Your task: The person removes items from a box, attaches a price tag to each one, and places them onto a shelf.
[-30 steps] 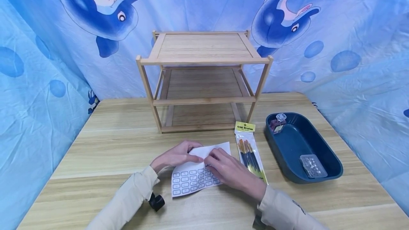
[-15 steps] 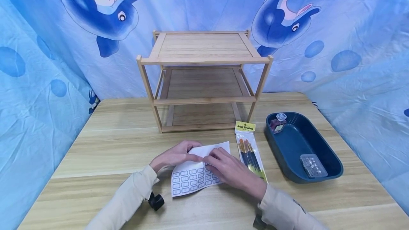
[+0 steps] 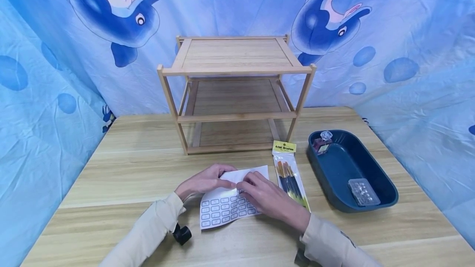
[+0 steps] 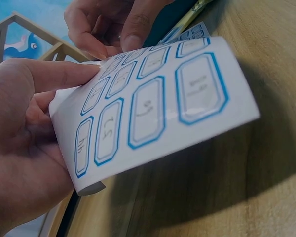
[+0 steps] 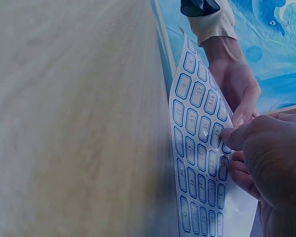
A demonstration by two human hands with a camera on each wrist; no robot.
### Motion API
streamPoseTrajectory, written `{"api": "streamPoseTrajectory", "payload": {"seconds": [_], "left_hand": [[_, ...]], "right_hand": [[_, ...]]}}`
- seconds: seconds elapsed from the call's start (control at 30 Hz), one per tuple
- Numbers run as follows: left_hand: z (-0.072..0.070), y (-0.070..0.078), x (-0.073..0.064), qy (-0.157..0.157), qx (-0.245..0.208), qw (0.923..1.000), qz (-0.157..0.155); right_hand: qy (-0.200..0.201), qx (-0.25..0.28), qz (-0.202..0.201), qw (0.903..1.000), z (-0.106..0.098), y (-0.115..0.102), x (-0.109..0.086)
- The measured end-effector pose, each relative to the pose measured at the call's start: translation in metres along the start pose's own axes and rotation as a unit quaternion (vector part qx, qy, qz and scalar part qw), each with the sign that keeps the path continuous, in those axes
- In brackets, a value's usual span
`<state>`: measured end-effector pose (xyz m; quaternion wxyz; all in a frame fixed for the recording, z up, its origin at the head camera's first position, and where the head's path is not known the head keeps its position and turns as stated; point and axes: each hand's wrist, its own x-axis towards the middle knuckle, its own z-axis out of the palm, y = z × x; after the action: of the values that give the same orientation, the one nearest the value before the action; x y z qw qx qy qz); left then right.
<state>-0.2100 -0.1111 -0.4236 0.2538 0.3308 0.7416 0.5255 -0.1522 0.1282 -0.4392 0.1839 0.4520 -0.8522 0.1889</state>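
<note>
A white sheet of label stickers (image 3: 219,210), printed with rows of blue-bordered boxes holding handwritten marks, is bent and raised above the table. My left hand (image 3: 205,180) grips it at the upper left, thumb on the printed face and fingers behind. My right hand (image 3: 270,200) has its fingers curled and pinches at the sheet close to the left thumb tip. In the left wrist view the lifted corner of the sticker sheet (image 4: 160,106) casts a shadow on the wood. Whether a single label is between my right fingertips is hidden.
A packet of artist brushes (image 3: 290,178) lies just right of the sheet. Farther right stands a dark blue basin (image 3: 343,164) with a purple glass bottle (image 3: 322,144) and a clear plastic box (image 3: 363,193). A three-tier wooden rack (image 3: 237,116) stands behind the hands.
</note>
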Motion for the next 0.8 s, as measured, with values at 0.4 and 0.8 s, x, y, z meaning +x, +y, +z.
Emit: {"api": "streamPoseTrajectory", "payload": {"seconds": [0.4,0.8], "left_hand": [[0.0008,0.0008,0.0016,0.011,-0.009,0.9999,-0.003],[0.0046,0.0039,0.0017,0.013,-0.003,0.9999,0.000]], "right_hand": [[0.015,0.002,-0.010,0.9998,0.0033,0.0024,-0.0019],[0.020,0.015,-0.003,0.9997,0.0032,0.0027,-0.0020]]}}
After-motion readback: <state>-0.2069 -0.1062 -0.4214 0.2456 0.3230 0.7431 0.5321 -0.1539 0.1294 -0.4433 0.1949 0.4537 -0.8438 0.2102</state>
